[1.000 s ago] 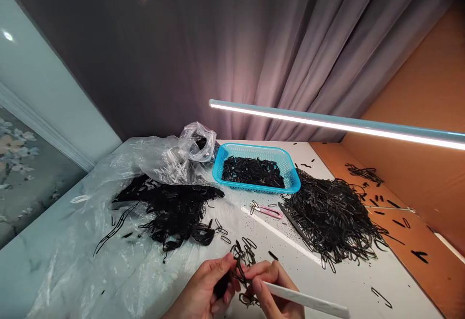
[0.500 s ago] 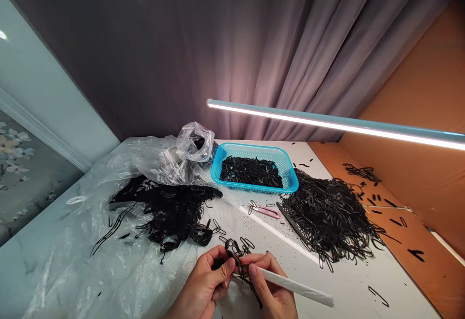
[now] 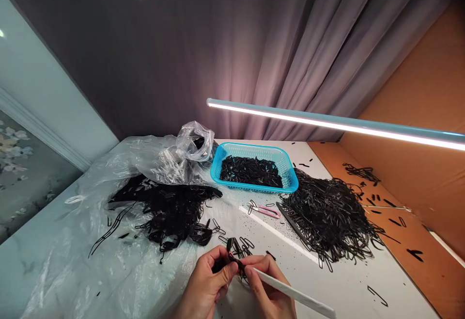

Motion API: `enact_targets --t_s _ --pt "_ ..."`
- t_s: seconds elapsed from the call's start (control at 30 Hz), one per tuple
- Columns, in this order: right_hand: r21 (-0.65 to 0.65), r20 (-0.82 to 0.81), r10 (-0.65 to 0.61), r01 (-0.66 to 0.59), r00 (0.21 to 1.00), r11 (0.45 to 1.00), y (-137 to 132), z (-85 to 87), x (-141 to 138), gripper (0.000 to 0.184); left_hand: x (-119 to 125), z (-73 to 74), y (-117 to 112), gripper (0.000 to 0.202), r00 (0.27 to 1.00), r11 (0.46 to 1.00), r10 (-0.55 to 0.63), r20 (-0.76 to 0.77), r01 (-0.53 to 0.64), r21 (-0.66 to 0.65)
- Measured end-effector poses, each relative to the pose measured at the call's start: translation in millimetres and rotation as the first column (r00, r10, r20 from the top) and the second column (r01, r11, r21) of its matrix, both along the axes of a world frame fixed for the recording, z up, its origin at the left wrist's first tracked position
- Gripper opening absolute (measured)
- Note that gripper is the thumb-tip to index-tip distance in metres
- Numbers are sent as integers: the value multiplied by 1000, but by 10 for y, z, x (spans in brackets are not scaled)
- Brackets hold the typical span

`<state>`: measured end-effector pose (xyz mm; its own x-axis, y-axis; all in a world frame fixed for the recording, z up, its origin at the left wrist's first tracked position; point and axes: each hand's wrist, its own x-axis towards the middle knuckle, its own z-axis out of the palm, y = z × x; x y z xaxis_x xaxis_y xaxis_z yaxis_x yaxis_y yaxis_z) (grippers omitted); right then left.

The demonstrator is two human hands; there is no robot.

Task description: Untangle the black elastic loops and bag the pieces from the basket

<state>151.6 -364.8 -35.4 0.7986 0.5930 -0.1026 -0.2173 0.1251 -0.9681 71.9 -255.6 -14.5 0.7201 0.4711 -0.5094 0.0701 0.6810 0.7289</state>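
The left hand is pinching a black strip; the right hand grips a flat white stick, above the worktop.

Both bare hands work close together at six o'clock, fingertips nearly meeting. The left hand rises from seven o'clock, its thumb aimed toward two and pinched near the bent index finger. The right hand angles toward ten o'clock, fingers curled, thumb pressed inward in a pinch (its wrist falls beyond the lower edge).
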Motion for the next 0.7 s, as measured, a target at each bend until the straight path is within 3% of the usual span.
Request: enact_targets --t_s 0.27,0.37,0.53,0.7 --pt "-120 163 2 18 987 993 -10 1 -9 28 -23 -86 -21 37 999 999 28 -15 -28 15" --pt "-163 236 49 -10 971 987 -9 -33 18 26 -32 -91 -36 37 1000 998 3 29 -1 -56" --pt "-126 241 52 -22 969 992 12 -33 64 26 -18 11 0 32 992 957 -35 122 69 -282" --pt "-143 226 64 -32 972 989 -4 -21 81 26 -27 117 69 27 995 971 -81 62 93 -220"
